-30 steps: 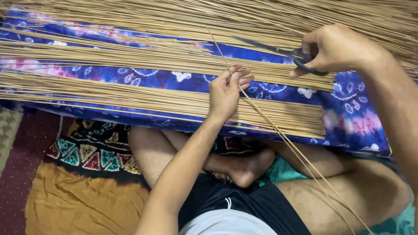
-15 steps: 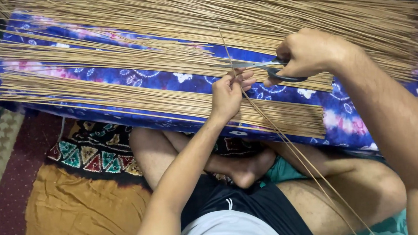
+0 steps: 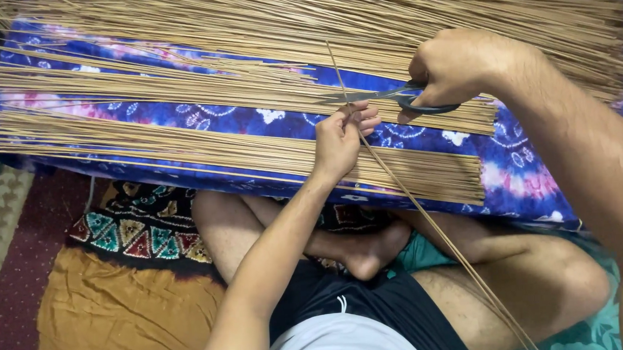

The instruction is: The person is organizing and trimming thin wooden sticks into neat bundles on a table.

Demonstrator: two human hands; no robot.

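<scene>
1. Left hand (image 3: 339, 139) pinches a few long sticks (image 3: 427, 218), holding them taut and angled so the blades can reach.
2. Right hand (image 3: 462, 68) grips scissors (image 3: 393, 96), blades at the sticks just above the pinch.
3. Since half a second ago, the scissors have slid closer to the left hand, over the blue cushion (image 3: 510, 164).

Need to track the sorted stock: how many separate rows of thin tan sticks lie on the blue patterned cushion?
3: the big far row, a middle row, and a near row by the left hand. Sticks underneath may be hidden.
</scene>
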